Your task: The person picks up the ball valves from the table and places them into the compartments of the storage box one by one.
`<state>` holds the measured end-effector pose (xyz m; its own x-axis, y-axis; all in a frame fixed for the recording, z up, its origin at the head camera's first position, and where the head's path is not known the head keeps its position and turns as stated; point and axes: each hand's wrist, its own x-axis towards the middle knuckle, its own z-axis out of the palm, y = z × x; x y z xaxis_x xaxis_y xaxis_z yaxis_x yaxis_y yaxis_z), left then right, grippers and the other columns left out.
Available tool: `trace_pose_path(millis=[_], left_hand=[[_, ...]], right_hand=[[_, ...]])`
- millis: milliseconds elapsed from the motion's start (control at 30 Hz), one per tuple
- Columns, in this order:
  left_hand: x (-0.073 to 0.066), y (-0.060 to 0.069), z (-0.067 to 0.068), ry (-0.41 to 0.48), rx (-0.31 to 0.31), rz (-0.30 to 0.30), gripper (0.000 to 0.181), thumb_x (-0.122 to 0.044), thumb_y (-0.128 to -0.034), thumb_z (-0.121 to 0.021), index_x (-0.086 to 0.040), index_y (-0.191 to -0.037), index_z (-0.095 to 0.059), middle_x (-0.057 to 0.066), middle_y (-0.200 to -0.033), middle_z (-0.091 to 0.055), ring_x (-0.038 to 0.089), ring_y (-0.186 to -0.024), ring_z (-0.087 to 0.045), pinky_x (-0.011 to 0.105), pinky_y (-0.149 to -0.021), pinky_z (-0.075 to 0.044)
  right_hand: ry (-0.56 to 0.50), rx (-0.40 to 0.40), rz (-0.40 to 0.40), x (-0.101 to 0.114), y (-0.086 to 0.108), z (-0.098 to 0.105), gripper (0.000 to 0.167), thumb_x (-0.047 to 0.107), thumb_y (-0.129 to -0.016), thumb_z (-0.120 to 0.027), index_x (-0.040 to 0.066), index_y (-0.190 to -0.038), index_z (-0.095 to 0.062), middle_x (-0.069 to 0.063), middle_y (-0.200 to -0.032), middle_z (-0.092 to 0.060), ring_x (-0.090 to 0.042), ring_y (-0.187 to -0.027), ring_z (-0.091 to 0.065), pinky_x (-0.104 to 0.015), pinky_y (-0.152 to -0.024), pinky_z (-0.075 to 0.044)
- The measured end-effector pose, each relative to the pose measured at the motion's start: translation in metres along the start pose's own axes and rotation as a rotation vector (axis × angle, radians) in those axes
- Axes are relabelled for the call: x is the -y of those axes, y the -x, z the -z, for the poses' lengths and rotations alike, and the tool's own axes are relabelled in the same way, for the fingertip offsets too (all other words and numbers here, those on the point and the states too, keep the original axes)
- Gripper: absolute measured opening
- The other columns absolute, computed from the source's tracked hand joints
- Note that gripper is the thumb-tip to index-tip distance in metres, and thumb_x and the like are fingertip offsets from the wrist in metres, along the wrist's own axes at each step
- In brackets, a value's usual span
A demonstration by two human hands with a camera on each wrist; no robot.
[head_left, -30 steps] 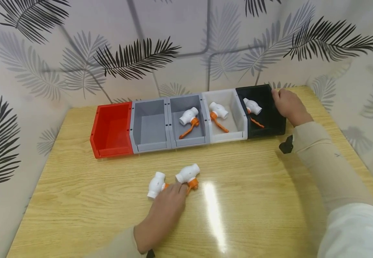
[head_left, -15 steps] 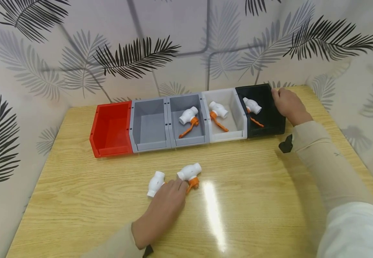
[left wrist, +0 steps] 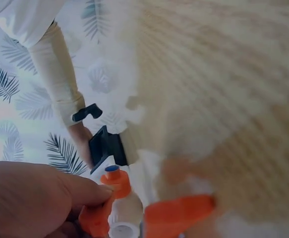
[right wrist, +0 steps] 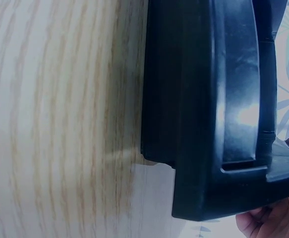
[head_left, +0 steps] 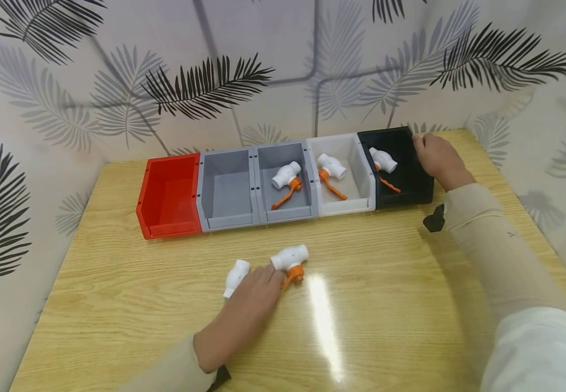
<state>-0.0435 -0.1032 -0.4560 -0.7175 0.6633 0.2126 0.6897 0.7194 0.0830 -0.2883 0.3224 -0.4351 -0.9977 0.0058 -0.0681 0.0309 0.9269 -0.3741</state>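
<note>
My left hand pinches the orange lever of a white ball valve low over the wooden table. In the left wrist view, my thumb presses against the valve's orange part. A second white ball valve lies beside that hand, its lever hidden in the head view; an orange lever shows close to the left wrist camera. My right hand grips the right wall of the black bin, fingers curled at its edge in the right wrist view.
A row of joined bins runs along the back: red, two grey, white and black. One ball valve lies in the right grey bin, one in the white bin and one in the black bin. A patterned wall cloth stands behind.
My left hand has shifted slightly forward, and the ball valve it holds has moved a little away and to the right. The right hand stays on the black bin.
</note>
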Motion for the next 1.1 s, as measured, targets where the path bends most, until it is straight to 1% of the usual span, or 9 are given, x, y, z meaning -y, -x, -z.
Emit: trace_pose_path(millis=[200, 267, 400, 467, 533, 667, 800, 900, 1100], left_hand=[[0.006, -0.007, 0.017, 0.000, -0.038, 0.069, 0.011, -0.009, -0.0890, -0.056, -0.005, -0.098, -0.051, 0.001, -0.081, -0.041, 0.016, -0.069, -0.039, 0.025, -0.059, -0.034], [0.011, -0.010, 0.022, 0.003, -0.077, 0.074, 0.011, -0.007, -0.0874, -0.057, -0.004, -0.096, -0.050, 0.003, -0.081, -0.042, 0.017, -0.069, -0.039, 0.025, -0.057, -0.034], [0.022, -0.013, 0.033, 0.014, -0.187, 0.053, 0.014, 0.000, -0.0838, -0.057, -0.001, -0.095, -0.050, 0.007, -0.080, -0.043, 0.021, -0.069, -0.040, 0.028, -0.056, -0.035], [0.028, -0.016, 0.038, 0.004, -0.226, 0.050, 0.015, 0.001, -0.0840, -0.058, 0.001, -0.096, -0.049, 0.009, -0.081, -0.044, 0.022, -0.070, -0.041, 0.029, -0.058, -0.036], [0.034, -0.018, 0.043, -0.014, -0.248, 0.054, 0.014, 0.001, -0.0855, -0.058, 0.003, -0.096, -0.049, 0.011, -0.081, -0.043, 0.024, -0.070, -0.041, 0.030, -0.059, -0.035], [0.047, -0.023, 0.052, -0.071, -0.248, 0.101, 0.015, -0.002, -0.0883, -0.057, 0.004, -0.098, -0.047, 0.012, -0.081, -0.042, 0.025, -0.069, -0.040, 0.030, -0.058, -0.033], [0.062, -0.030, 0.058, -0.110, -0.211, 0.158, 0.021, -0.005, -0.0882, -0.060, 0.004, -0.102, -0.047, 0.013, -0.083, -0.043, 0.025, -0.070, -0.040, 0.030, -0.057, -0.032], [0.074, -0.034, 0.058, -0.146, -0.193, 0.190, 0.025, -0.007, -0.0880, -0.061, 0.005, -0.103, -0.046, 0.014, -0.083, -0.042, 0.025, -0.071, -0.040, 0.030, -0.057, -0.032], [0.096, -0.044, 0.053, -0.216, -0.230, 0.235, 0.025, -0.008, -0.0880, -0.061, 0.007, -0.101, -0.045, 0.016, -0.082, -0.042, 0.027, -0.070, -0.041, 0.030, -0.055, -0.032]], right_hand=[[-0.004, 0.006, -0.010, 0.001, 0.001, 0.001, 0.063, 0.049, -0.097, -0.010, -0.004, -0.101, -0.042, -0.020, -0.087, -0.043, -0.036, -0.077, -0.044, -0.047, -0.067, -0.036], [-0.007, 0.002, -0.006, 0.000, 0.001, 0.002, 0.062, 0.049, -0.098, -0.010, -0.004, -0.100, -0.042, -0.020, -0.086, -0.043, -0.036, -0.076, -0.044, -0.047, -0.067, -0.035], [-0.008, 0.007, 0.000, -0.001, 0.000, 0.001, 0.063, 0.049, -0.097, -0.010, -0.005, -0.102, -0.042, -0.021, -0.088, -0.043, -0.036, -0.078, -0.044, -0.048, -0.068, -0.035], [-0.008, 0.011, 0.002, -0.001, -0.001, 0.001, 0.065, 0.049, -0.097, -0.009, -0.006, -0.104, -0.042, -0.021, -0.090, -0.044, -0.037, -0.079, -0.045, -0.050, -0.070, -0.036], [-0.009, 0.012, 0.004, -0.001, -0.001, 0.001, 0.066, 0.049, -0.097, -0.009, -0.007, -0.106, -0.042, -0.022, -0.092, -0.045, -0.038, -0.081, -0.045, -0.051, -0.072, -0.036], [-0.012, 0.012, 0.003, -0.001, -0.002, 0.000, 0.067, 0.049, -0.097, -0.009, -0.008, -0.109, -0.042, -0.024, -0.095, -0.045, -0.039, -0.083, -0.045, -0.053, -0.074, -0.036], [-0.012, 0.006, 0.000, -0.003, -0.003, -0.001, 0.068, 0.050, -0.097, -0.009, -0.008, -0.109, -0.042, -0.023, -0.095, -0.045, -0.039, -0.082, -0.045, -0.052, -0.072, -0.037], [-0.013, 0.000, 0.001, -0.005, -0.004, -0.002, 0.067, 0.050, -0.097, -0.009, -0.007, -0.108, -0.043, -0.023, -0.093, -0.045, -0.038, -0.082, -0.045, -0.051, -0.071, -0.037], [-0.016, -0.006, 0.008, -0.006, -0.006, -0.004, 0.067, 0.050, -0.097, -0.009, -0.007, -0.108, -0.043, -0.022, -0.094, -0.045, -0.038, -0.082, -0.045, -0.052, -0.072, -0.036]])
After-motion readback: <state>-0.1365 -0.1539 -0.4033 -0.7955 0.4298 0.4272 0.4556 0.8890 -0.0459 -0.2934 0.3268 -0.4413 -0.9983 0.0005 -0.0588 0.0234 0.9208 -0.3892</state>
